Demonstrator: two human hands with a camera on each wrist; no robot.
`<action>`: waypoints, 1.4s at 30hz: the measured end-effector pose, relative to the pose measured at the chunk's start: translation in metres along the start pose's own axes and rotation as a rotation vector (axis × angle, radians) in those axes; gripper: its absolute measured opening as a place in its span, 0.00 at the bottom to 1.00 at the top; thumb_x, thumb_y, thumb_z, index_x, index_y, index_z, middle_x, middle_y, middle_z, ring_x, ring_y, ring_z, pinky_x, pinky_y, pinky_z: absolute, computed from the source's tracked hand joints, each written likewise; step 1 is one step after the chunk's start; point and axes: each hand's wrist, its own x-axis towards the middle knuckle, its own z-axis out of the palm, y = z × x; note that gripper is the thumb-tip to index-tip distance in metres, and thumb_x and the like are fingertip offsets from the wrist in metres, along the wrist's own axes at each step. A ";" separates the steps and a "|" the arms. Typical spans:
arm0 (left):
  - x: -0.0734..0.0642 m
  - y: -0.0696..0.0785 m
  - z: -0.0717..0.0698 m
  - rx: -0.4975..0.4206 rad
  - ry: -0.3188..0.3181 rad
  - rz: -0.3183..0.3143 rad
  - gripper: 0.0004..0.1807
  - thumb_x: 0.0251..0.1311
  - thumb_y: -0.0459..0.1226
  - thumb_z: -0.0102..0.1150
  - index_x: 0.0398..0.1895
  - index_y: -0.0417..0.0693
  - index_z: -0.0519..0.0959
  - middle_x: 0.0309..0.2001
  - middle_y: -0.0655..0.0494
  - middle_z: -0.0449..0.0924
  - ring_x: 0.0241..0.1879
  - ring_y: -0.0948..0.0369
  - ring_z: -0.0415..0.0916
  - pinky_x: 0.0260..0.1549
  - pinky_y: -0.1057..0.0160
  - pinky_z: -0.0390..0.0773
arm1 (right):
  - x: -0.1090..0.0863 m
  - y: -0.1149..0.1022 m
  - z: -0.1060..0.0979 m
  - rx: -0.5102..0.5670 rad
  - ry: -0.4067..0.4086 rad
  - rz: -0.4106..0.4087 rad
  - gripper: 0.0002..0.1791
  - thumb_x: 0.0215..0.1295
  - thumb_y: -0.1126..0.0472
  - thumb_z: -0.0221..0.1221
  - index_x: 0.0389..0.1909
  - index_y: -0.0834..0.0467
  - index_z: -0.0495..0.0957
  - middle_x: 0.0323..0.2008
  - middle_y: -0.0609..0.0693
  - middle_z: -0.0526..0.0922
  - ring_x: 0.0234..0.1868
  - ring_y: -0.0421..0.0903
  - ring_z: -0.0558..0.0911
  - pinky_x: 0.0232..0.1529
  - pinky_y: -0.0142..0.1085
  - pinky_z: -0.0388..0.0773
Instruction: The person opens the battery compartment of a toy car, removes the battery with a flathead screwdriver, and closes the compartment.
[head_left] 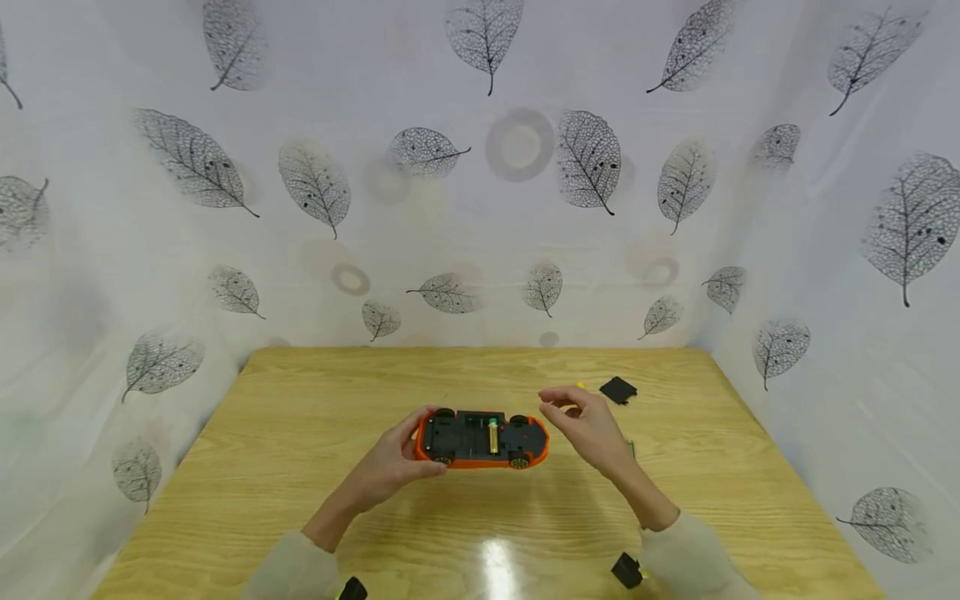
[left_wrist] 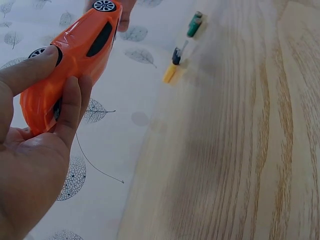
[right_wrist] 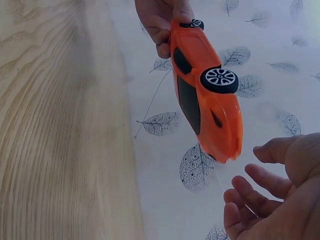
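Note:
My left hand grips an orange toy car by one end, its black underside facing me. In that underside a battery bay lies uncovered, with a gold-and-green battery at its right side. My right hand hovers just off the car's other end. In the right wrist view, that hand has loosely bent fingers, the thumb apart from them, and nothing between them. A thin wire with a small tip hangs from the car in the left wrist view.
A black square cover lies on the wooden table beyond my right hand. A yellow-handled screwdriver and green batteries lie on the table. Leaf-patterned sheeting surrounds the table's back and sides.

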 end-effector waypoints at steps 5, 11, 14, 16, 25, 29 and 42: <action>0.001 -0.001 0.000 -0.006 -0.015 0.012 0.49 0.62 0.24 0.68 0.81 0.36 0.49 0.76 0.29 0.50 0.64 0.48 0.75 0.54 0.57 0.83 | 0.004 -0.010 0.012 -0.010 -0.053 -0.049 0.15 0.75 0.57 0.63 0.56 0.59 0.84 0.49 0.53 0.84 0.48 0.50 0.81 0.50 0.40 0.81; 0.001 -0.002 0.001 -0.007 -0.025 0.018 0.48 0.63 0.25 0.68 0.81 0.36 0.49 0.76 0.28 0.50 0.64 0.48 0.74 0.54 0.57 0.83 | 0.007 -0.013 0.025 -0.033 -0.087 -0.118 0.13 0.74 0.58 0.63 0.54 0.58 0.85 0.50 0.56 0.84 0.49 0.47 0.80 0.51 0.43 0.81; 0.002 -0.001 0.001 -0.010 -0.027 0.010 0.49 0.63 0.26 0.68 0.81 0.37 0.48 0.77 0.29 0.50 0.64 0.48 0.75 0.54 0.57 0.83 | 0.007 -0.012 0.030 -0.042 -0.093 -0.131 0.13 0.74 0.58 0.63 0.54 0.57 0.85 0.50 0.55 0.85 0.48 0.46 0.80 0.49 0.43 0.81; 0.003 -0.001 0.002 -0.013 -0.028 0.004 0.50 0.63 0.26 0.69 0.82 0.38 0.49 0.77 0.30 0.51 0.64 0.48 0.75 0.54 0.56 0.83 | 0.007 -0.013 0.033 -0.060 -0.094 -0.136 0.12 0.73 0.58 0.64 0.54 0.55 0.85 0.50 0.53 0.85 0.48 0.47 0.80 0.49 0.43 0.81; 0.003 -0.003 0.001 -0.007 -0.037 0.012 0.49 0.63 0.26 0.68 0.82 0.40 0.49 0.77 0.31 0.52 0.63 0.49 0.76 0.54 0.56 0.83 | 0.004 -0.018 0.039 -0.101 -0.129 -0.122 0.13 0.71 0.57 0.67 0.53 0.53 0.85 0.50 0.46 0.84 0.51 0.48 0.81 0.52 0.48 0.80; 0.004 -0.004 0.002 -0.001 -0.036 0.020 0.49 0.63 0.26 0.68 0.82 0.40 0.50 0.77 0.31 0.52 0.64 0.50 0.76 0.55 0.57 0.83 | 0.003 -0.019 0.040 -0.084 -0.146 -0.137 0.13 0.71 0.57 0.67 0.53 0.54 0.85 0.51 0.46 0.84 0.52 0.49 0.82 0.54 0.50 0.80; 0.006 -0.008 0.002 -0.008 -0.018 0.012 0.48 0.63 0.26 0.68 0.81 0.40 0.51 0.76 0.31 0.53 0.63 0.49 0.76 0.54 0.56 0.83 | 0.003 -0.017 0.042 -0.143 -0.140 -0.200 0.12 0.69 0.61 0.67 0.51 0.57 0.88 0.51 0.48 0.84 0.55 0.51 0.81 0.55 0.51 0.81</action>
